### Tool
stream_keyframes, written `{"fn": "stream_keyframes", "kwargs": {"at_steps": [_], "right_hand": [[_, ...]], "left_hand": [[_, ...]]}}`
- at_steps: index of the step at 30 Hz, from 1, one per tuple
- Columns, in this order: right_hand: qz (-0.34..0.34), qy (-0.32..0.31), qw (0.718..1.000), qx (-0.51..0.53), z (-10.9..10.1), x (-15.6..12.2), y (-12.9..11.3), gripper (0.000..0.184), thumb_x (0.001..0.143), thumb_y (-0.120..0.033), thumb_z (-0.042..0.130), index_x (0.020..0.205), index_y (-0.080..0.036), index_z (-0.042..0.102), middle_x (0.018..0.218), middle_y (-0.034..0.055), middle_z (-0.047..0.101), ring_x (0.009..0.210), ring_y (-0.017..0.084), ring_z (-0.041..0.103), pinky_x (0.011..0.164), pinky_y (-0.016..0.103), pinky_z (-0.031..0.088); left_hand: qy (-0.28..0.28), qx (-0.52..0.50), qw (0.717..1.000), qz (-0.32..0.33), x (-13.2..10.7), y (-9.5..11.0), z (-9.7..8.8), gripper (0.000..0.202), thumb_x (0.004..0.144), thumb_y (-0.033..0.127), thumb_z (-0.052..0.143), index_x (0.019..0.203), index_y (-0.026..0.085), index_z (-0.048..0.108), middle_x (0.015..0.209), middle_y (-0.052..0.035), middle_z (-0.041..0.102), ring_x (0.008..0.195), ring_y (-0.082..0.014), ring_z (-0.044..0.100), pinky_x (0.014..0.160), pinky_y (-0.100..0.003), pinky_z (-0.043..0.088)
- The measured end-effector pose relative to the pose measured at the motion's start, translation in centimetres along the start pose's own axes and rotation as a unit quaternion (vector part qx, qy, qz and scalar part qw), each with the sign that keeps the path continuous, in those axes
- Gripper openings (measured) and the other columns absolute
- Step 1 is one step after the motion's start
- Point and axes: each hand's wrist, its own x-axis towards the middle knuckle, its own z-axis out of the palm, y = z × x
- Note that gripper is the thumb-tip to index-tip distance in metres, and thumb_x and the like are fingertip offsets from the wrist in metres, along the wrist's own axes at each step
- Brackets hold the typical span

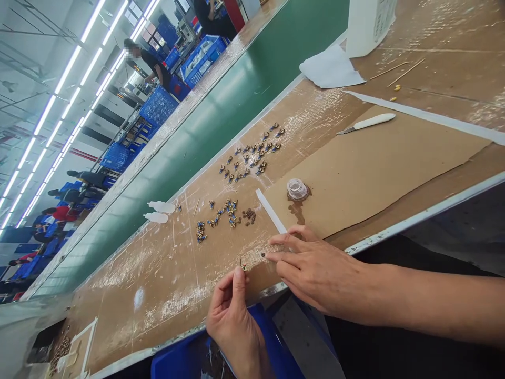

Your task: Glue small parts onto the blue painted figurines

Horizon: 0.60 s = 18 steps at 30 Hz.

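Note:
My left hand (pixel 236 318) is closed, with thumb and forefinger pinching a tiny figurine (pixel 243 267) near the table's front edge. Its details are too small to make out. To its right, my right hand (pixel 305 263) reaches over the table with fingers stretched and apart. A small dark round piece (pixel 263 255) lies just off one of its fingertips; whether they touch I cannot tell. Beyond the hands are a pile of brown round pieces (pixel 248 216), a cluster of small blue and gold figurines (pixel 226 208), and another group of figurines (pixel 252 155) further back.
On the cardboard sheet (pixel 394 168) sit a small clear cup (pixel 296 189), with a wet stain beside it, and a white-handled knife (pixel 373 122). Two white bottles (pixel 160 210) lie near the green belt (pixel 221 110). A white cloth (pixel 331 67) and large bottle (pixel 369 26) are at the back right.

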Motion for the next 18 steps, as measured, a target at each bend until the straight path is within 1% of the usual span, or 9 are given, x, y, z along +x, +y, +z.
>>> {"fn": "stream_keyframes", "kwargs": {"at_steps": [4, 7, 10, 13, 16, 18], "right_hand": [[-0.007, 0.008, 1.000, 0.008, 0.6, -0.1, -0.4, 0.015, 0.084, -0.022, 0.048, 0.089, -0.016, 0.062, 0.110, 0.0065, 0.063, 0.118, 0.026, 0.047, 0.096, 0.048, 0.034], [-0.009, 0.015, 1.000, 0.010, 1.2, 0.4, -0.8, 0.015, 0.086, -0.021, 0.047, 0.087, -0.017, 0.062, 0.111, 0.0055, 0.063, 0.119, 0.025, 0.046, 0.096, 0.047, 0.033], [-0.004, 0.006, 1.000, 0.013, 1.6, 1.0, -1.1, 0.016, 0.087, -0.024, 0.047, 0.088, -0.017, 0.062, 0.115, 0.0054, 0.061, 0.120, 0.025, 0.044, 0.096, 0.047, 0.032], [0.006, 0.009, 1.000, 0.021, 1.2, 1.3, -1.1, 0.020, 0.090, -0.026, 0.045, 0.093, -0.016, 0.062, 0.121, 0.0053, 0.059, 0.120, 0.024, 0.044, 0.097, 0.048, 0.031], [0.030, 0.018, 0.999, 0.033, 0.4, 1.1, -0.4, 0.022, 0.091, -0.024, 0.042, 0.103, -0.016, 0.059, 0.124, 0.0045, 0.057, 0.122, 0.023, 0.042, 0.098, 0.047, 0.030], [0.047, 0.011, 0.998, 0.040, 0.0, 0.8, 0.2, 0.021, 0.090, -0.021, 0.044, 0.103, -0.016, 0.059, 0.124, 0.0032, 0.058, 0.123, 0.023, 0.041, 0.098, 0.046, 0.029]], "left_hand": [[0.001, -0.013, 1.000, 0.001, 0.1, -0.1, -0.1, 0.020, 0.060, 0.030, 0.080, 0.071, 0.017, 0.070, 0.067, 0.0000, 0.068, 0.060, -0.0071, 0.059, 0.060, -0.015, 0.046], [0.000, -0.020, 1.000, 0.001, 0.0, -0.1, -0.2, 0.020, 0.059, 0.029, 0.081, 0.070, 0.017, 0.070, 0.065, 0.0005, 0.068, 0.060, -0.0069, 0.059, 0.061, -0.015, 0.047], [0.005, -0.024, 1.000, -0.003, 0.1, 0.0, -0.3, 0.021, 0.058, 0.029, 0.081, 0.071, 0.017, 0.070, 0.066, 0.0006, 0.068, 0.061, -0.0067, 0.060, 0.062, -0.014, 0.047], [0.009, -0.030, 0.999, -0.015, 0.1, 0.0, -0.4, 0.021, 0.058, 0.028, 0.082, 0.071, 0.017, 0.070, 0.066, 0.0004, 0.068, 0.061, -0.0070, 0.060, 0.062, -0.014, 0.047], [0.023, -0.030, 0.999, -0.017, 0.0, 0.0, -0.5, 0.021, 0.058, 0.028, 0.081, 0.071, 0.016, 0.069, 0.065, 0.0006, 0.068, 0.059, -0.0067, 0.060, 0.060, -0.014, 0.047], [0.026, -0.030, 0.999, -0.016, -0.1, -0.2, -0.7, 0.021, 0.059, 0.028, 0.081, 0.071, 0.016, 0.069, 0.065, 0.0005, 0.068, 0.059, -0.0066, 0.060, 0.060, -0.014, 0.047]]}}
